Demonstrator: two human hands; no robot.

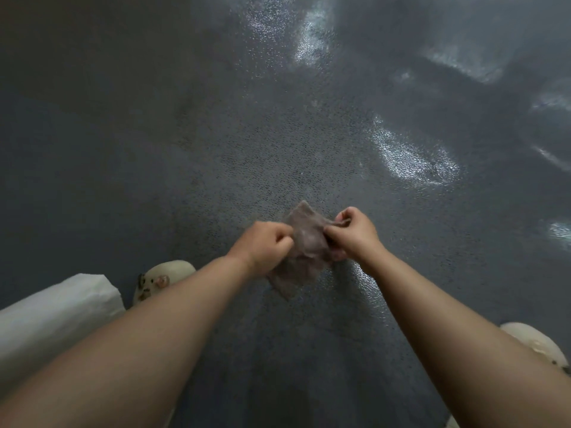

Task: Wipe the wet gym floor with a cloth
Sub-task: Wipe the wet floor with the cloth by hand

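A small brownish-grey cloth [304,242] hangs between both my hands, above the dark speckled gym floor [216,149]. My left hand [262,245] pinches its left edge with closed fingers. My right hand [352,233] grips the cloth's right side. The lower corner of the cloth droops towards the floor. Shiny wet patches [411,159] glisten on the floor ahead and to the right, with another wet streak [364,291] just below my right wrist.
Two pale shoes stand on the floor, one at lower left [163,279] and one at the lower right edge [537,344]. A white trouser leg [52,316] fills the lower left. More wet reflections [309,35] lie at the top.
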